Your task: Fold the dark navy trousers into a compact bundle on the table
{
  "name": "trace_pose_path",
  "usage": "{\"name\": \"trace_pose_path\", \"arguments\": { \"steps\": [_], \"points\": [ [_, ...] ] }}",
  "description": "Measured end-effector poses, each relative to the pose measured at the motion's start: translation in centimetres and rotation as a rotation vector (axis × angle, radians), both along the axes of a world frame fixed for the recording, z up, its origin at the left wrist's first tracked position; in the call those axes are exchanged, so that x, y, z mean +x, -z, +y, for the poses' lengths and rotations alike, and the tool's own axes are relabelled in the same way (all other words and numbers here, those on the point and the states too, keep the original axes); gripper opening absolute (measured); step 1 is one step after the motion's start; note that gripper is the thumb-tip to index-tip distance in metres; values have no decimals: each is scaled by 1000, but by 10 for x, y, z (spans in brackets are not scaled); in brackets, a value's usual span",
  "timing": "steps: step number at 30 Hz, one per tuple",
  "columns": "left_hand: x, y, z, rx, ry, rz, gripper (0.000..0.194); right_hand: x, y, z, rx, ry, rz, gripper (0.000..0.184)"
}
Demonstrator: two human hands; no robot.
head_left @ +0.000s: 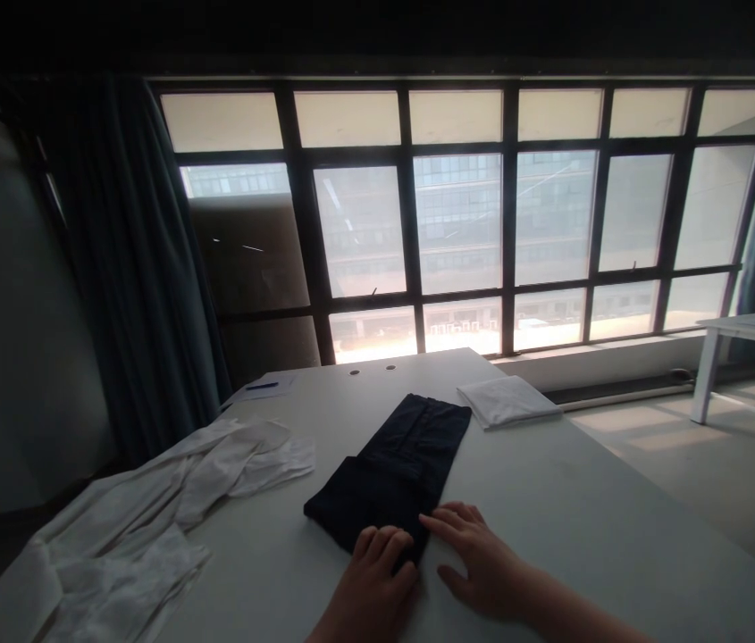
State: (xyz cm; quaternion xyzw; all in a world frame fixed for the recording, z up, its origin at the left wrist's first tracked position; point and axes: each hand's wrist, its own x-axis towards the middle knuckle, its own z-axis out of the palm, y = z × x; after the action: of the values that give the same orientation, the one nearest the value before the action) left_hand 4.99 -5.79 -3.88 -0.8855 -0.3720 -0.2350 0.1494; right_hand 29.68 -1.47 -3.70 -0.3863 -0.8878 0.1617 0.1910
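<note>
Looking along a long pale bench (551,500) toward a wall of windows, the left hand (377,580) rests on the near end of a folded pair of dark navy trousers (390,473), which lie lengthwise near the middle of the bench. Its fingers curve over the cloth, but whether they are pinching it cannot be told. The right hand (477,558) lies open and nearly flat on the bench, its fingertips (437,516) touching the near right corner of the trousers. The folded layers look loose, so a slip or sudden lift of either hand could shift them or let them fall open. A crumpled white garment (115,527) hangs over the bench's left edge, and its own weight could drag it down. Counted, the bench carries one pair of trousers, one crumpled garment as far as its folds show, and one folded white cloth (504,400) near the far edge. One blue pen (262,386) lies on one sheet of paper (283,384) toward the far left corner, and two round holes (354,371) pierce the bench by the far edge. Two hands are in view, and beyond the bench's right side stands one white table (752,326).
</note>
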Motion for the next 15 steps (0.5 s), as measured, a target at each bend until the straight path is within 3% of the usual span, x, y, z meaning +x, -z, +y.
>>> {"name": "trace_pose_path", "arguments": {
  "steps": [6,15],
  "points": [
    [3,6,1,-86,-144,-51,14,-2,3,2,-36,30,-49,79],
    [3,22,6,-83,-92,-14,17,-4,5,1,-6,55,-17,75]
  ]
}}
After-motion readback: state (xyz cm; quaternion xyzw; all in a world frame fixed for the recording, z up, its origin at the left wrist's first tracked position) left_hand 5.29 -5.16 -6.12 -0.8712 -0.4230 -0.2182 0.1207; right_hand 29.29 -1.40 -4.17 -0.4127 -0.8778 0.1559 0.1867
